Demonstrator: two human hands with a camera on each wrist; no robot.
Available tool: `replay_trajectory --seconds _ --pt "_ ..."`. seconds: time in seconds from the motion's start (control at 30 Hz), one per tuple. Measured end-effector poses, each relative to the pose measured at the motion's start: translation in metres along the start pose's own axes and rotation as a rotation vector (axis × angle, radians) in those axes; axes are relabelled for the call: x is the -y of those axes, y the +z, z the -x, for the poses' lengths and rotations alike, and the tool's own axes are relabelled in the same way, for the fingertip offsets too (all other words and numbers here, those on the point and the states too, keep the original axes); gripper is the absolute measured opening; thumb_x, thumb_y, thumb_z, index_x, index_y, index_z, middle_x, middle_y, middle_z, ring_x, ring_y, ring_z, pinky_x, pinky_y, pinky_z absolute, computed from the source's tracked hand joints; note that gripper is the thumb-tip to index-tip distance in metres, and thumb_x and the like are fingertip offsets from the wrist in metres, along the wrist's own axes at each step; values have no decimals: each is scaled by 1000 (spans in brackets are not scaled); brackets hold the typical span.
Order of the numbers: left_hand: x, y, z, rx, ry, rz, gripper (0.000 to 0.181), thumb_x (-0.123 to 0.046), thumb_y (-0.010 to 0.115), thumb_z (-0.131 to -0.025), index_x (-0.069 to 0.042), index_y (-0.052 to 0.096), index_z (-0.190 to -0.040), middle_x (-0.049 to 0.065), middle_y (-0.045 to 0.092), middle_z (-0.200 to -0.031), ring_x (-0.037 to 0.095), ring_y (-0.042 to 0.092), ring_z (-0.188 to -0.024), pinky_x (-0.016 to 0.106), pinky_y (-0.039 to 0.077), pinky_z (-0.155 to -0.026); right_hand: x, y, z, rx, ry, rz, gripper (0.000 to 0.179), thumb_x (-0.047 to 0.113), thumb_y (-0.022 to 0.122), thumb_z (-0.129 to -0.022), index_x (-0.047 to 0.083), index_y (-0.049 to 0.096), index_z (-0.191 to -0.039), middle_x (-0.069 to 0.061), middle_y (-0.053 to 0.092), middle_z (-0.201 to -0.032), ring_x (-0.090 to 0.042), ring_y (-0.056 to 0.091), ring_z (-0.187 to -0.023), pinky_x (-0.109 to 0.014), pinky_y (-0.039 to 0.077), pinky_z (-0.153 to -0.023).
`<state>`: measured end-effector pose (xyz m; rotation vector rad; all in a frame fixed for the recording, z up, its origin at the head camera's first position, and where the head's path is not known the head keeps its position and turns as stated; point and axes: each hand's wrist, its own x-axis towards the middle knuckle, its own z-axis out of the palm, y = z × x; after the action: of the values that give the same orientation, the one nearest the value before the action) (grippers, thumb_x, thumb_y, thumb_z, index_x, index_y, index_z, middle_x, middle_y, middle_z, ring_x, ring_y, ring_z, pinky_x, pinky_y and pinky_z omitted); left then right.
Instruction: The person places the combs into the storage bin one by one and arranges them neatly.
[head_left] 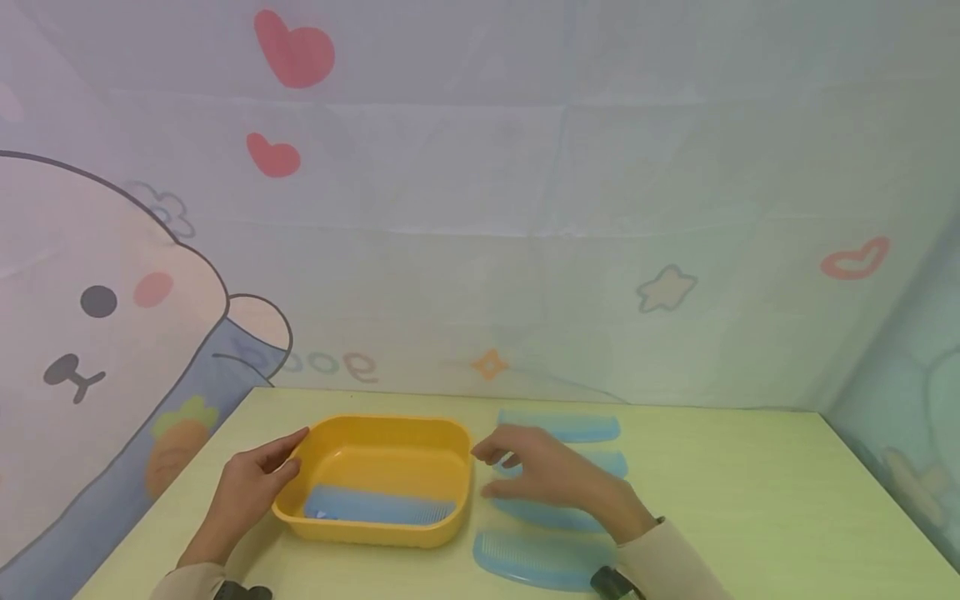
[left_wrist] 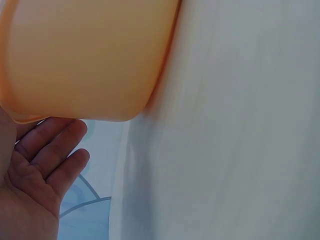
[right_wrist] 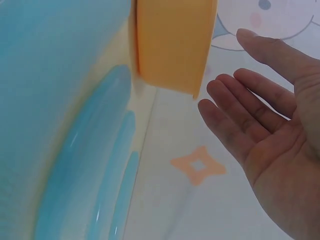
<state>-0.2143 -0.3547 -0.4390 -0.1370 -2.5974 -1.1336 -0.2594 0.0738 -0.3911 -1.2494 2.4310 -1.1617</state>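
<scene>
Backdrop (head_left: pixel 465 275): pale cloth, upright beyond the fingers of both hands; a printed bear (head_left: pixel 45 275) spreads to the left of the left fingers, and an orange star (head_left: pixel 490 364) shows beyond the right fingertips.
Table (head_left: pixel 757 500): pale yellow-green top, below both sets of fingers and running well out to the right of the right ones.
Tub (head_left: pixel 375 535): yellow, upright on the table, between the two hands; its left end touches the left fingers, its right end lies just beside the right fingertips.
Right hand (head_left: pixel 547 471): fingers loosely bent and spread from the thumb, holding nothing, raised above the combs.
Left hand (head_left: pixel 251 483): thumb and forefinger grip the left rim of the tub; the other fingers stretch along the outside.
Sleeves: a pale left cuff (head_left: pixel 187 581) and a pale right cuff (head_left: pixel 663 557), each behind its own hand's fingers.
Combs: blue; the near comb (head_left: pixel 540 560) lies on the person's side of the right fingers, the third comb (head_left: pixel 551 514) and second comb (head_left: pixel 609 462) partly hidden by that hand, the far comb (head_left: pixel 577 427) beyond it; the tub comb (head_left: pixel 375 505) lies inside the tub, to the right of the left fingers.
</scene>
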Motion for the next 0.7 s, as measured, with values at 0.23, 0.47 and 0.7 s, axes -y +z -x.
replay_trajectory --seconds 0.23,0.47,0.7 --pt "2 -3 1 3 -3 -8 42 -6 69 -103 1 64 -145 23 66 -139 43 67 -120 15 57 -82 -9 -6 26 4 6 19 40 23 81 -97 4 70 -131 -13 70 -130 -26 68 -116 -37 58 -99" --pt "3 -4 2 -4 11 -5 42 -5 70 -103 3 64 -144 26 65 -138 44 67 -120 13 56 -81 -14 -14 52 18 28 46 43 28 82 -96 6 70 -130 -9 71 -130 -24 68 -116 -37 58 -99" --pt "1 -6 4 4 -1 27 43 -2 67 -103 3 63 -145 26 64 -140 45 65 -122 14 56 -83 -20 -19 75 38 65 55 43 30 85 -93 8 70 -128 -6 71 -130 -21 68 -114 -37 58 -97"
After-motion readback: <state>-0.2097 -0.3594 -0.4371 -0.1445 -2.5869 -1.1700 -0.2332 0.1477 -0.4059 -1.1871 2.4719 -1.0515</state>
